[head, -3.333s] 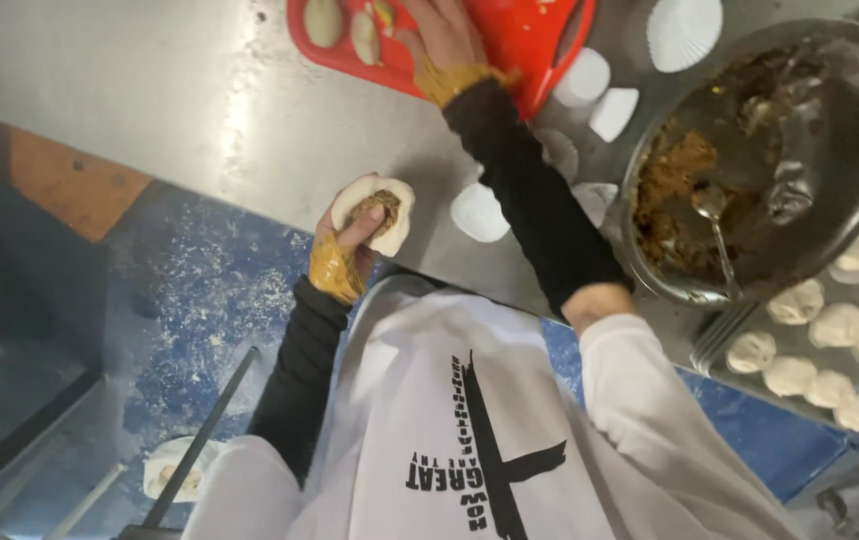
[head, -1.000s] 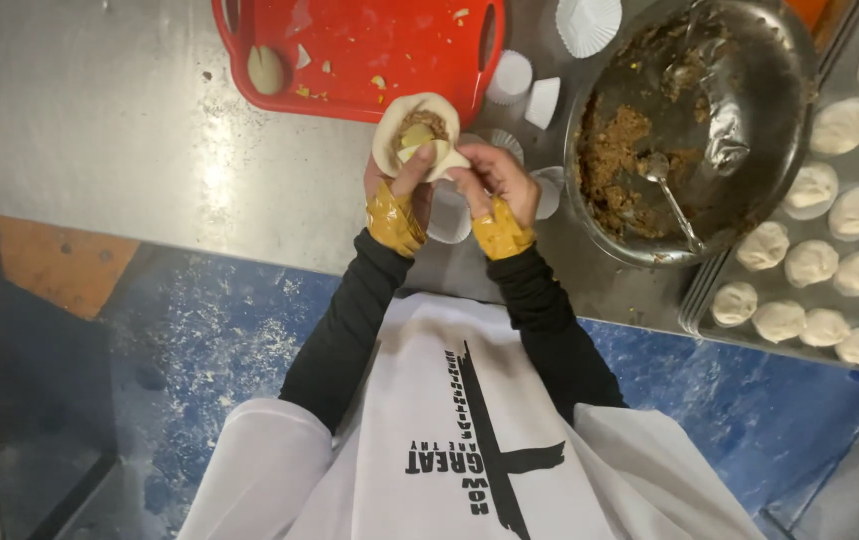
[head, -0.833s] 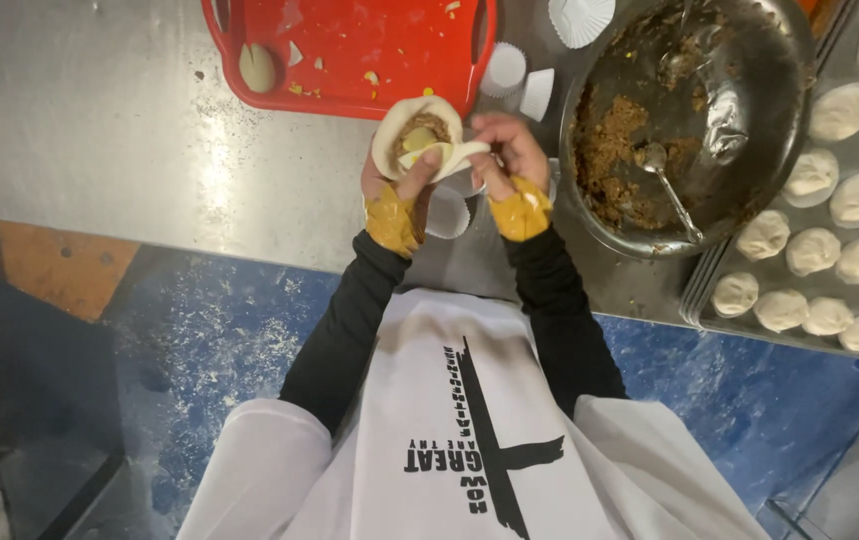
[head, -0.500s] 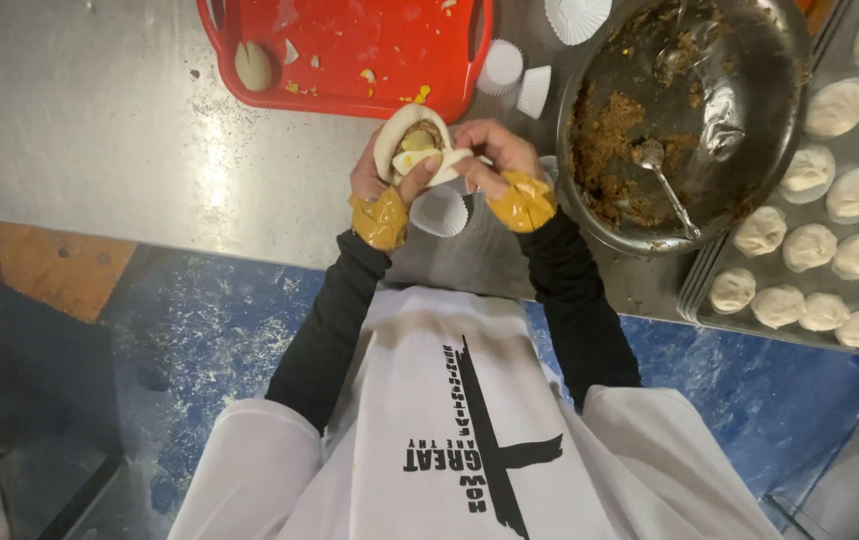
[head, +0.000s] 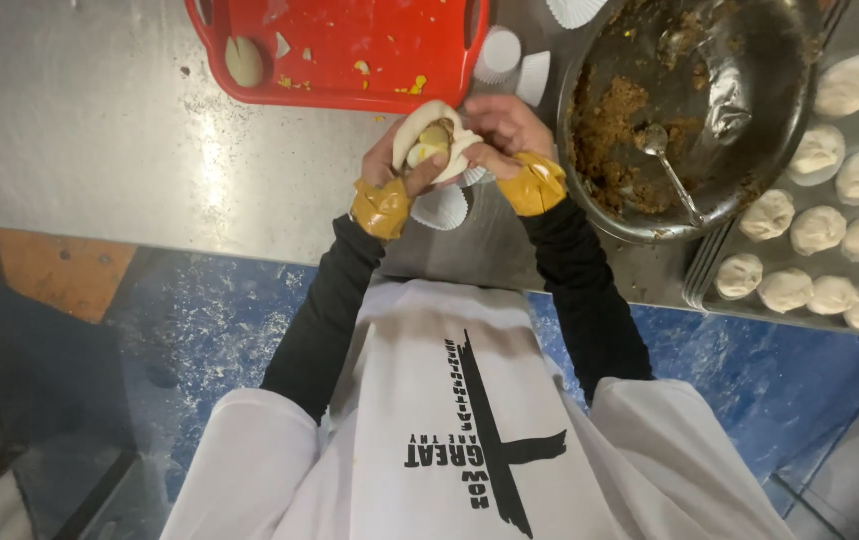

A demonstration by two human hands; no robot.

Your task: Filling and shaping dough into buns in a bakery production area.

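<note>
Both hands (head: 455,150) around filled dough round (head: 430,140)

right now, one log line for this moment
left hand: cups dough wrapper | right hand: pinches its edge | filling bowl: right of hands

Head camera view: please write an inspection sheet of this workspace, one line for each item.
Surface: grey steel table, scratched, with a glare patch.
Job's things: round white dough wrapper with yellowish filling, cupped between both hands above the table.
Clutter: red plastic tray with crumbs and one pale dough piece; large metal bowl of brown minced filling with a metal spoon in it; metal baking tray of white shaped buns; white paper cups below the hands.
Grippers: left hand supports the wrapper from below; right hand pinches its edge; both wrists wrapped in brown tape.
Cables: nothing seen.
Surroundings: blue floor dusted with white powder.
</note>
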